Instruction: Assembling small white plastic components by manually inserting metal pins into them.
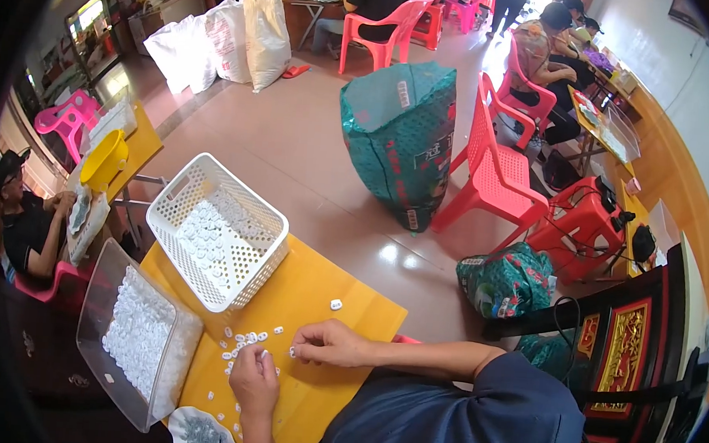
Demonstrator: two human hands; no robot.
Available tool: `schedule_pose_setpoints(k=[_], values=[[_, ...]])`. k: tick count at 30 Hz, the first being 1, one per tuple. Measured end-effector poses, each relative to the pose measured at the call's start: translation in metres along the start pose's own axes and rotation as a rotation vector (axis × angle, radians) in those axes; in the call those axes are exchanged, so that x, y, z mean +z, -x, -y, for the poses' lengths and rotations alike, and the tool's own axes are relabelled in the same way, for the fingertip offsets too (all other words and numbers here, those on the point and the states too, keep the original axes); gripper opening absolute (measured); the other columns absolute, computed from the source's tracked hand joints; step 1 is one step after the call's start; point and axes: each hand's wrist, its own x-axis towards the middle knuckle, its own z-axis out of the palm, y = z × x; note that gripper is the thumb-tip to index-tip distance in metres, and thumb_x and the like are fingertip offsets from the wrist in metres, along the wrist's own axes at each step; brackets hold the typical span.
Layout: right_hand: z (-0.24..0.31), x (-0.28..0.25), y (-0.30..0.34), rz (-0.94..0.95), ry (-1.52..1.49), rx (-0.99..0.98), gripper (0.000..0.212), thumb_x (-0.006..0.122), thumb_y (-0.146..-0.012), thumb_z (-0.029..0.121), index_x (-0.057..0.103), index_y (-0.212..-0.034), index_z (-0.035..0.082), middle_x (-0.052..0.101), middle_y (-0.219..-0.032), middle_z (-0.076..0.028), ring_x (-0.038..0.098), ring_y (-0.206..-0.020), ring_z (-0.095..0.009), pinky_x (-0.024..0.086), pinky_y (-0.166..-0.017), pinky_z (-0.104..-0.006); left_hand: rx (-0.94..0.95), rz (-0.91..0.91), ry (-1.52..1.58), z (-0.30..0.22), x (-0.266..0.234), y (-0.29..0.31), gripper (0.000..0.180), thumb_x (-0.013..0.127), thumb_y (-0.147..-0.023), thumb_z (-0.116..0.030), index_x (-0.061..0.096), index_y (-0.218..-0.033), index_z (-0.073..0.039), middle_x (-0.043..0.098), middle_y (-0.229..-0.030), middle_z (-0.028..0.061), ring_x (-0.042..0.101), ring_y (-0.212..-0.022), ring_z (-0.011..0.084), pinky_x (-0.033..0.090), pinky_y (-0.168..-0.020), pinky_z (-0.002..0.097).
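Over the yellow table (329, 301), my right hand (332, 344) pinches a small white plastic piece (292, 352) with dark markings or holes. My left hand (254, 382) is closed just beside it, thumb and fingertips together. Something small and whitish shows at those fingertips, too small to name. Similar loose white pieces (252, 337) lie scattered around my left hand, partly hidden by it. One more piece (335, 305) sits apart, beyond my right hand. A white perforated basket (258, 276) holds several groups of white pieces at the table's far side.
A clear plastic bin (92, 331) full of small white parts stands at the left, beside a white scalloped dish (182, 418) of greyish bits. Beyond the table are a large green bag (396, 143), pink chairs (488, 161) and white sacks (227, 43). Other people sit at tables around the room.
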Motion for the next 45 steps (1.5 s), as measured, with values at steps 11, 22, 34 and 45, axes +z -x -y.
schedule_pose_setpoints(k=[11,22,34,45], values=[[-0.005,0.014,-0.005,0.014,0.017,-0.007,0.023,0.065,-0.1,0.028,0.068,-0.098,0.005,0.068,-0.077,0.001,0.059,-0.064,-0.007,0.047,-0.056,-0.0248,-0.324,-0.015,0.689,0.008,-0.01,0.028,0.013,0.061,-0.095,0.002,0.063,-0.107,0.001,0.06,-0.083,-0.0001,0.051,-0.068,0.0035,0.043,-0.059,0.0201],[-0.005,0.017,-0.006,0.026,0.018,-0.009,0.025,0.064,-0.101,0.028,0.067,-0.096,0.003,0.068,-0.077,0.0,0.059,-0.064,-0.007,0.048,-0.059,-0.025,-0.475,0.05,1.012,0.008,-0.01,0.044,0.019,0.063,-0.091,0.005,0.057,-0.108,0.0,0.057,-0.087,0.0004,0.052,-0.069,0.0039,0.045,-0.061,0.0186],[-0.008,0.011,-0.013,0.022,0.007,-0.009,0.024,0.064,-0.1,0.026,0.068,-0.098,0.003,0.069,-0.077,-0.001,0.06,-0.065,-0.008,0.049,-0.059,-0.0254,-0.464,-0.072,1.002,0.01,-0.009,0.035,0.014,0.059,-0.089,0.005,0.06,-0.101,-0.002,0.057,-0.083,0.0005,0.052,-0.064,0.0055,0.043,-0.059,0.0191],[-0.012,0.009,-0.021,0.031,-0.003,0.031,0.023,0.064,-0.101,0.025,0.067,-0.097,0.002,0.069,-0.078,-0.001,0.06,-0.066,-0.008,0.051,-0.061,-0.0255,-0.484,-0.11,0.955,0.014,-0.008,0.029,0.013,0.061,-0.092,0.003,0.063,-0.104,0.001,0.059,-0.082,-0.0003,0.051,-0.063,0.0039,0.042,-0.058,0.0182]])
